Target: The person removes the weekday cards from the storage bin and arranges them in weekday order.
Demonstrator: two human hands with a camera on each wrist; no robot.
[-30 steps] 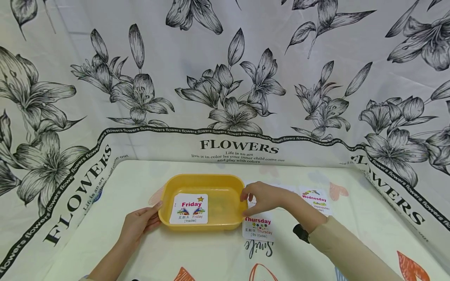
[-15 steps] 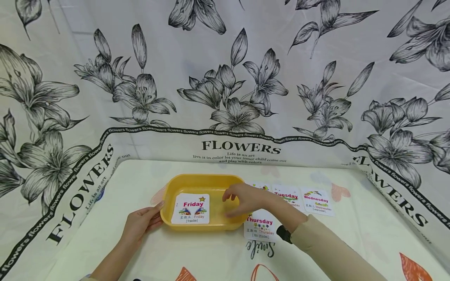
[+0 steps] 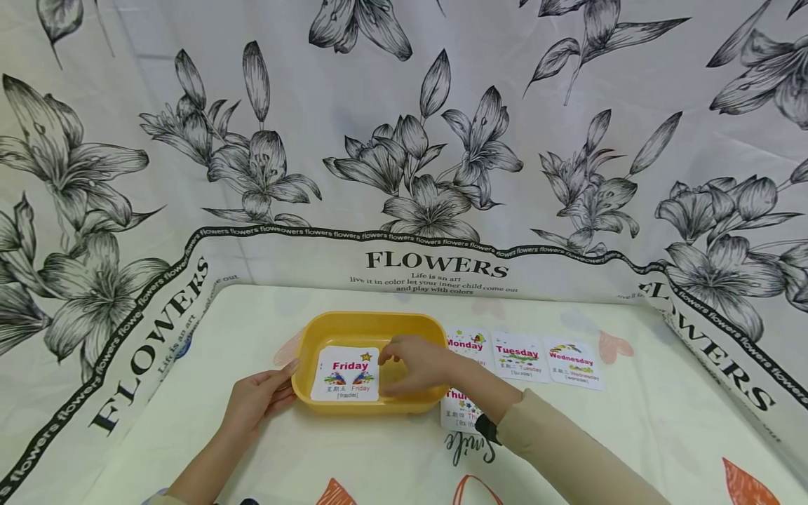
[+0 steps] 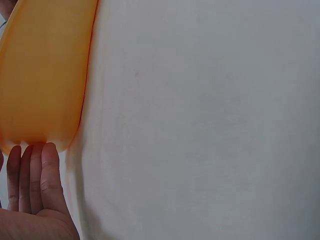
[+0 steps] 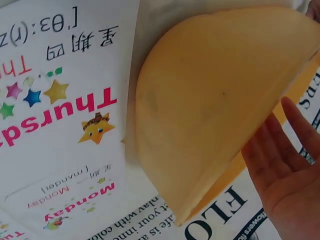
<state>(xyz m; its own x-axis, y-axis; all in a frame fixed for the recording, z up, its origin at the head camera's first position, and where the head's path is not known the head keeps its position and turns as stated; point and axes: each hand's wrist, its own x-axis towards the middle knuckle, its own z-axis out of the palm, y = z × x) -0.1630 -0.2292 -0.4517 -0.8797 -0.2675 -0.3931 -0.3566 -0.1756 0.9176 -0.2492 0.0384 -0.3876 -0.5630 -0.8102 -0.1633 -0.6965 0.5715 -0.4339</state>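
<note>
A yellow tray (image 3: 372,320) lies on the table, with a white Friday card (image 3: 346,374) in its left half. At the tray's left end my left hand (image 3: 252,398) holds the rim, thumb on top and fingers against the outer wall; in the left wrist view those fingers (image 4: 50,167) touch the tray's side (image 4: 47,75). My right hand (image 3: 419,366) reaches over the tray's right end, thumb and fingers apart beside the right edge of the Friday card. Whether the fingertips touch the card is unclear.
Right of the tray lie a Monday card (image 3: 466,342), a Tuesday card (image 3: 519,355) and a Wednesday card (image 3: 573,362) in a row. A Thursday card (image 3: 456,415) sits below Monday, partly hidden by my right arm. A flower-print curtain (image 3: 404,140) stands behind the table.
My right hand has moved left from the tray's right rim to the Friday card, uncovering the Monday and Tuesday cards. My left hand stays at the tray's left end.
</note>
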